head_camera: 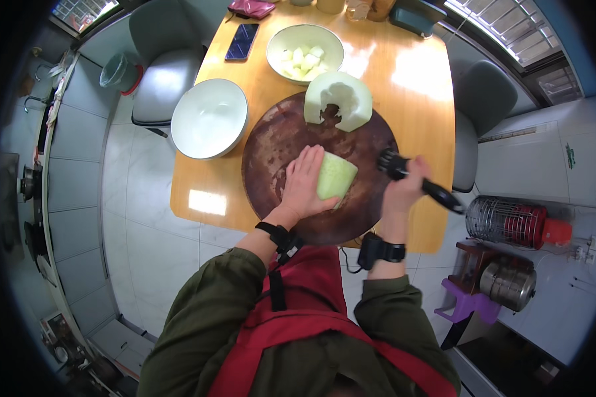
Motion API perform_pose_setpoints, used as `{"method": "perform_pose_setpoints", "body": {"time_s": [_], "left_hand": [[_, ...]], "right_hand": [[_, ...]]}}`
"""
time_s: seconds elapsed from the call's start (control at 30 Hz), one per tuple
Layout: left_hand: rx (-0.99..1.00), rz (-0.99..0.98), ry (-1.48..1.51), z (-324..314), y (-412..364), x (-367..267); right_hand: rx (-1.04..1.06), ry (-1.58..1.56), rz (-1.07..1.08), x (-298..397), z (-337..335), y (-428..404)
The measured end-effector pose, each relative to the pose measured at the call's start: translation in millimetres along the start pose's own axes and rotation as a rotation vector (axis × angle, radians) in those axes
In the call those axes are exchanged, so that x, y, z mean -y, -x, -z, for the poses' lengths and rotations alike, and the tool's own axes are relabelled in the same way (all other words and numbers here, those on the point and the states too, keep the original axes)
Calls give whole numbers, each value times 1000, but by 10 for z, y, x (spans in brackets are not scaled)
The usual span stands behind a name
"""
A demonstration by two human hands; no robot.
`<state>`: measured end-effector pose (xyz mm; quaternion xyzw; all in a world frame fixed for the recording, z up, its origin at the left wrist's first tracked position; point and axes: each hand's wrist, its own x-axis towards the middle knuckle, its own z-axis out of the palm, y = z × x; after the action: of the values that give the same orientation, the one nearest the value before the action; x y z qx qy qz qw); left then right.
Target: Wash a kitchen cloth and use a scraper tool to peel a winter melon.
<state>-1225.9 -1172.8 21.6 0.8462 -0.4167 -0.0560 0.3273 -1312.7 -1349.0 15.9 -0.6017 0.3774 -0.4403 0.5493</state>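
Note:
My left hand point(304, 186) rests flat against the left side of a pale green melon piece point(336, 177), possibly winter melon, on a round dark wooden cutting board point(273, 124). To its right, my right hand point(407, 186) grips a black-handled kitchen tool point(439, 196), blurred; its dark slotted head lies over the board's right edge, apart from the piece. A larger hollowed melon section point(360, 106) stands at the board's far edge. Beyond it, a white bowl point(274, 54) holds pale green chunks. Left of the board is a white bowl point(198, 119) with no food visible in it.
On the wooden table point(203, 193) lie a smartphone point(241, 42) and a pink pouch point(251, 8), with a dark green container point(414, 17) at the far right. Grey chairs point(166, 74) flank the table. A wire-caged heater point(506, 222) and metal pot point(509, 284) are at right.

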Motion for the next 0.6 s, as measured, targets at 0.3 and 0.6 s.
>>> {"method": "perform_pose_setpoints", "body": {"time_s": [0.3, 0.6], "left_hand": [[14, -6, 33, -31, 75, 39], [298, -154, -137, 155, -157, 12]], "right_hand": [[83, -337, -209, 592, -293, -323], [236, 164, 115, -99, -421, 117]]}}
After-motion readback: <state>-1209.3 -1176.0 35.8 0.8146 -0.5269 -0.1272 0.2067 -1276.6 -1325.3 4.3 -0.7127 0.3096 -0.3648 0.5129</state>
